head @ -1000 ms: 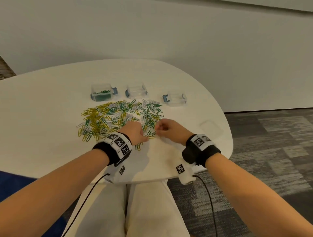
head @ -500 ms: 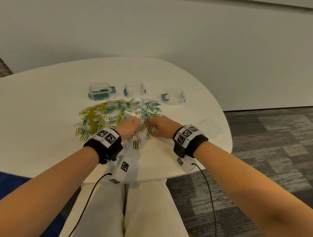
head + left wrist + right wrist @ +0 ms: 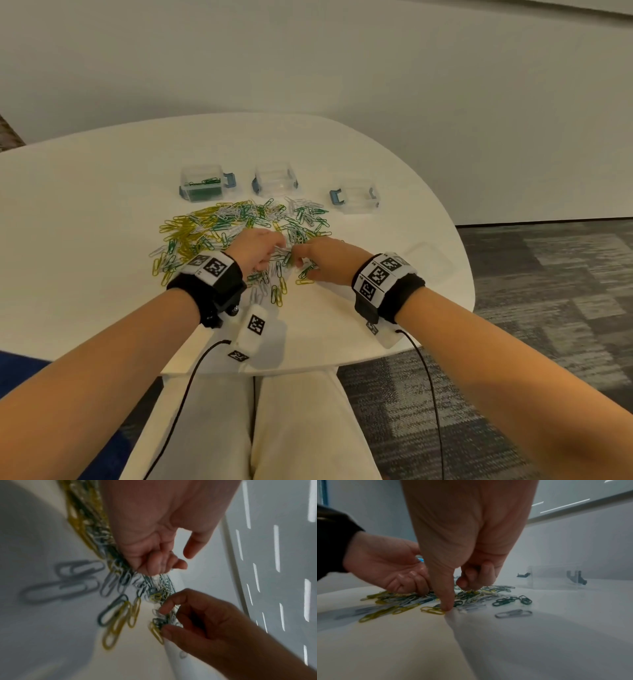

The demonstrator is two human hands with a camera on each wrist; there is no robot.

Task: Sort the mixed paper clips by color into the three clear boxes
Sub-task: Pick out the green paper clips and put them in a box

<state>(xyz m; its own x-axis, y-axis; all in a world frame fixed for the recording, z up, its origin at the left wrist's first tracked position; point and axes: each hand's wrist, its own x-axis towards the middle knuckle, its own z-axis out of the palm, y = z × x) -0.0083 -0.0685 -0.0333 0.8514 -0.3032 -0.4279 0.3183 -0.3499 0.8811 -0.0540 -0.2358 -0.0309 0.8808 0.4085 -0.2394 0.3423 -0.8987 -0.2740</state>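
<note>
left hand (image 3: pixel 258 248): centre of head view, fingers curled into near edge of the clip pile; whether it pinches a clip, cannot tell
right hand (image 3: pixel 327 260): just beside the left, thumb tip pressed on the surface by a yellow clip (image 3: pixel 433 611), other fingers curled over clips; grasp unclear
paper clips (image 3: pixel 219 226): yellow, green, white, spread mid-surface
clear boxes: row behind pile; left box (image 3: pixel 202 181) holds green clips, middle box (image 3: pixel 275 178), right box (image 3: pixel 358 198)
surface (image 3: pixel 85 212): white, rounded

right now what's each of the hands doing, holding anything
Left hand: fingers curled, gripping a bunch of clips.
Right hand: fingers curled, pinching clips at the pile's near edge.
</note>
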